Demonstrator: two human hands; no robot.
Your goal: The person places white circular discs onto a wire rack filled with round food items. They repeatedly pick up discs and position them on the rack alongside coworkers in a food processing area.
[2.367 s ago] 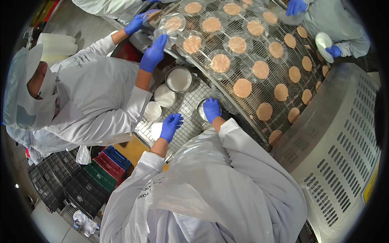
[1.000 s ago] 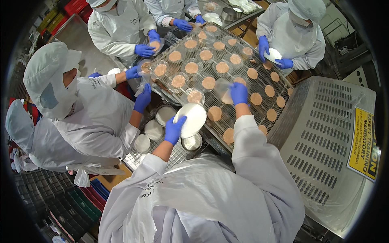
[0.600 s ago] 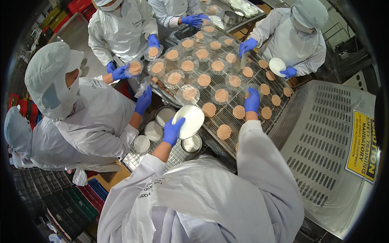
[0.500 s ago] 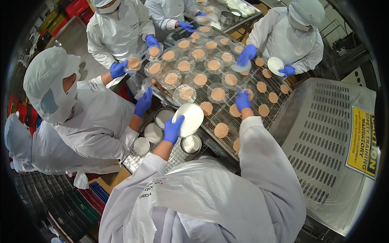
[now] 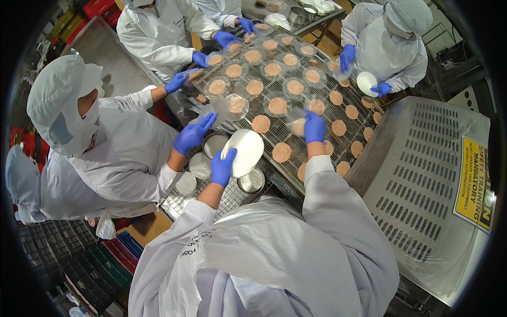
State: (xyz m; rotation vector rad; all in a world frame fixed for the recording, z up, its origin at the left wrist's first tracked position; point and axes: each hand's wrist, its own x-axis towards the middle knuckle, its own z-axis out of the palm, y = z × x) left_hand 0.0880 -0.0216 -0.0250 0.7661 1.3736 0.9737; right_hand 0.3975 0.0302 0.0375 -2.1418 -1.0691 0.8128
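My left hand point(image 5: 223, 168), in a blue glove, grips a stack of white round sheets point(image 5: 247, 153) by its near left side. A thin translucent round sheet point(image 5: 295, 121) hangs from the fingers of my right hand point(image 5: 315, 127), over a pale pink patty on the wire conveyor belt point(image 5: 296, 164); it is slightly blurred. Closer to me lies a bare patty point(image 5: 281, 152), and another bare patty point(image 5: 260, 124) is just beyond the stack. Farther off, a patty point(image 5: 277, 106) has a clear round sheet on it, as do several around it.
Round metal tins point(image 5: 251, 180) with white discs stand on a wire rack below my left hand. A co-worker point(image 5: 124, 132) at left handles sheets and a patty; another co-worker point(image 5: 388, 47) at far right holds white sheets. A slotted metal cover point(image 5: 417, 174) borders the belt's right side.
The patties have shifted away from me along the belt. My right hand now has a translucent sheet showing at its left. The left co-worker's hand has moved a patty to the belt edge.
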